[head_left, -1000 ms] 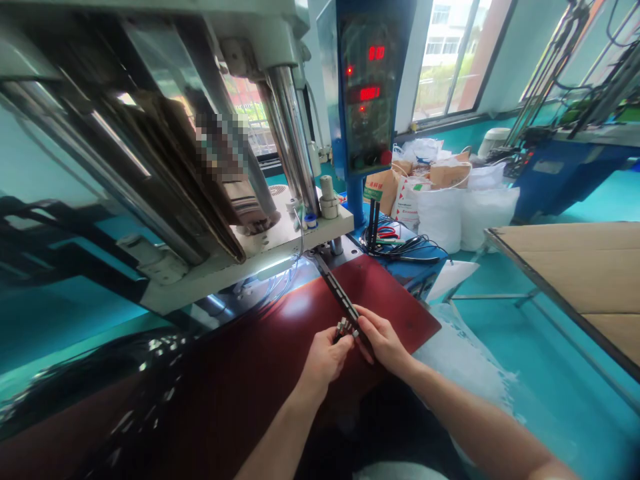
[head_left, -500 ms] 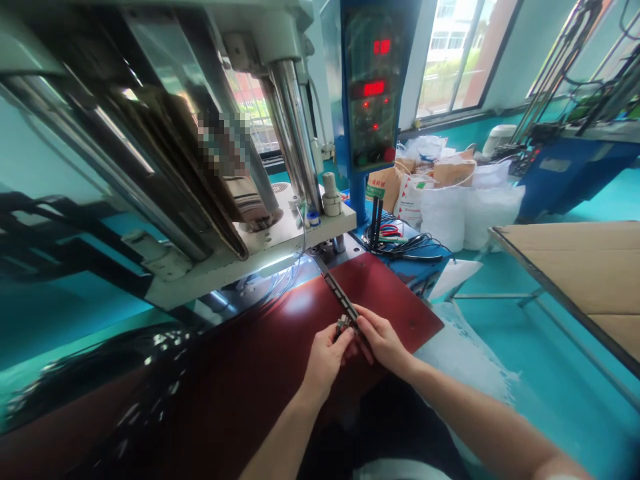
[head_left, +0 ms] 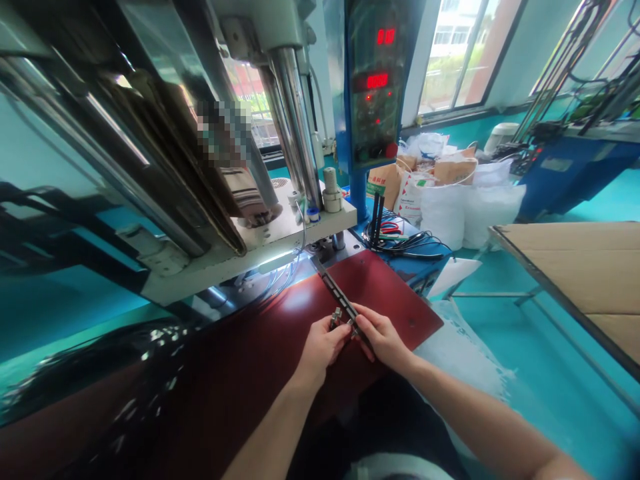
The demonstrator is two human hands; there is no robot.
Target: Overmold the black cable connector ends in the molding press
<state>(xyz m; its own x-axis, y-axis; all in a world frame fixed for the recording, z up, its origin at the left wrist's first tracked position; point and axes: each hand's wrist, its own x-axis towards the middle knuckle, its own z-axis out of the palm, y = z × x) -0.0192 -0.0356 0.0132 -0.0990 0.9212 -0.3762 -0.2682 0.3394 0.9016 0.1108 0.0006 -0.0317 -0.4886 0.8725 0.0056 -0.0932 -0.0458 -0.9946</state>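
Observation:
My right hand (head_left: pixel 379 333) is closed around the near end of a long, narrow dark bar (head_left: pixel 334 291) with a row of pale slots along it. The bar slants away over the red-brown board (head_left: pixel 400 300), its far end near the machine. My left hand (head_left: pixel 323 343) is closed on some small metal parts (head_left: pixel 336 316) that stick up between thumb and fingers; their exact kind is too small to make out. The left thumb and fingertips are right beside the bar at its near end, and I cannot tell whether they touch it.
A press machine with steel columns (head_left: pixel 295 120) and a pale plate (head_left: pixel 320 230) stands ahead. A control box (head_left: pixel 375 100) shows red digits. Black cables (head_left: pixel 415 247) lie on a blue surface; a heap of shiny black strands (head_left: pixel 125 360) is left. White sacks (head_left: pixel 443 217) and a cardboard-topped table (head_left: pixel 575 257) are right.
My left hand has shifted slightly left, and the small metal parts have turned and moved left, a little apart from the bar. My right hand and the bar stay nearly in place.

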